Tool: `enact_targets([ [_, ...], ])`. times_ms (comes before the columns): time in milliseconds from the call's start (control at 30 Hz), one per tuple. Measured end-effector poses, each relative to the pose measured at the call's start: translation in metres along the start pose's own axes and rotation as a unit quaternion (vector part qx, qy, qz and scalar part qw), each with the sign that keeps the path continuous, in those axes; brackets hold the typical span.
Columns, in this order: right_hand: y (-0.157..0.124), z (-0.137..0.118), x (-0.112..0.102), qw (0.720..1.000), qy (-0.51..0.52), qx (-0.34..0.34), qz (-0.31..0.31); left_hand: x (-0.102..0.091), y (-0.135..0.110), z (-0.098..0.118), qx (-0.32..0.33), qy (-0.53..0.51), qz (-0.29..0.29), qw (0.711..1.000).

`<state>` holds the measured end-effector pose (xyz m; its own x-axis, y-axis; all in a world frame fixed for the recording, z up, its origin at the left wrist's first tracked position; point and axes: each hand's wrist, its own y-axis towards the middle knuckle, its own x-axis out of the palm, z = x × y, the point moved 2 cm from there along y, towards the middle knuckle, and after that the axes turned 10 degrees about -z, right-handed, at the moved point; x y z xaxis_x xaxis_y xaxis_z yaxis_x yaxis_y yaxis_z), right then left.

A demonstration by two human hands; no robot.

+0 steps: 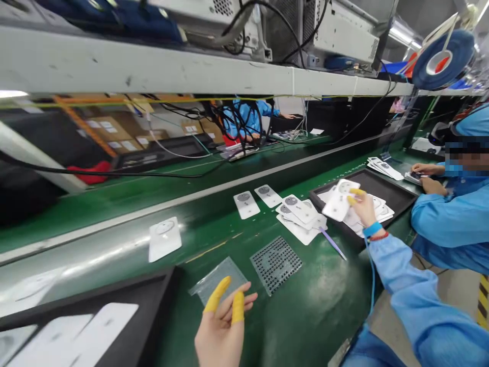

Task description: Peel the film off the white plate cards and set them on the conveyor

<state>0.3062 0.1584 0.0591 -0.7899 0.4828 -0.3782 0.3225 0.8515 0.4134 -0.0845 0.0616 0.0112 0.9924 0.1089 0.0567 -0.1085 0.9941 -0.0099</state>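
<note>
My right hand (362, 206), with yellow finger cots, pinches the edge of a white rectangular panel (341, 200) bearing a round grey mark. Beneath it, more white panels lie in a black tray (397, 186). My left hand (221, 323), also in yellow finger cots, is held palm up with its fingers apart and nothing in it. Just beyond those fingers lies a clear plastic sheet (225, 275). To its right is a sheet of small black dots (275, 264) in rows. A pile of white panels (301, 214) rests mid-bench, a purple pen-like tool (332, 243) beside it.
Single white panels (165, 243) lie along the green bench (324, 300). Another black tray (160, 306) with white panels stands at the lower left. A shelf beam (183, 74) crosses above. At the right, a co-worker in a blue sleeve (439, 216) handles something small.
</note>
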Motion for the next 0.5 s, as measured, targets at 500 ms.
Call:
enact_targets([
  [500, 0.071, -0.054, 0.205, 0.916, -0.292, 0.123, -0.248, 0.014, 0.059, -0.006, -0.046, 0.157, -0.069, 0.984],
])
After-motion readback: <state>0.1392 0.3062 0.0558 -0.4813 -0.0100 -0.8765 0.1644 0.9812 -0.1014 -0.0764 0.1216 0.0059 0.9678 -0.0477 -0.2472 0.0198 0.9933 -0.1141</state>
